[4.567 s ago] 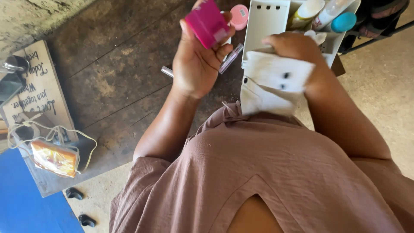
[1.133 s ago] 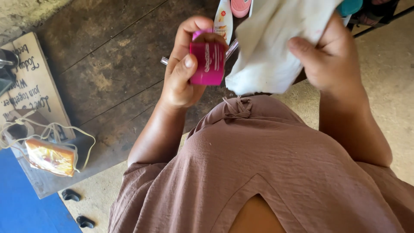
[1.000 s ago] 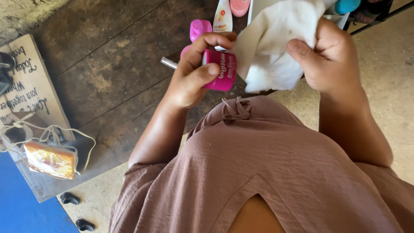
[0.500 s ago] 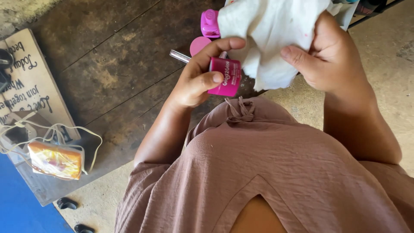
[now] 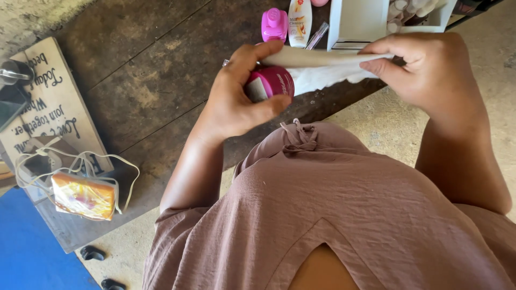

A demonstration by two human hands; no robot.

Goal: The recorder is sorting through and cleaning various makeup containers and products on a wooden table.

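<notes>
My left hand (image 5: 236, 102) grips a small magenta cosmetic jar (image 5: 270, 84) above the front edge of a dark wooden table (image 5: 145, 80). A white cloth (image 5: 328, 72) is stretched flat over the top of the jar, its left end under my left fingers. My right hand (image 5: 430, 67) pinches the cloth's right end between thumb and fingers. The jar's far side is hidden by the cloth.
Behind the hands stand a pink bottle (image 5: 273, 24), a white tube (image 5: 300, 22) and a white organiser box (image 5: 360, 21) holding several containers. At the left lie a lettered wooden sign (image 5: 43, 107), an orange packet (image 5: 83, 196) and a cream cord (image 5: 126, 180). Blue floor (image 5: 27, 252) shows at lower left.
The bunched cloth has been pulled flat across the jar's top. My left hand turned the jar and my right hand shifted right. The camera view tipped, showing the organiser box again.
</notes>
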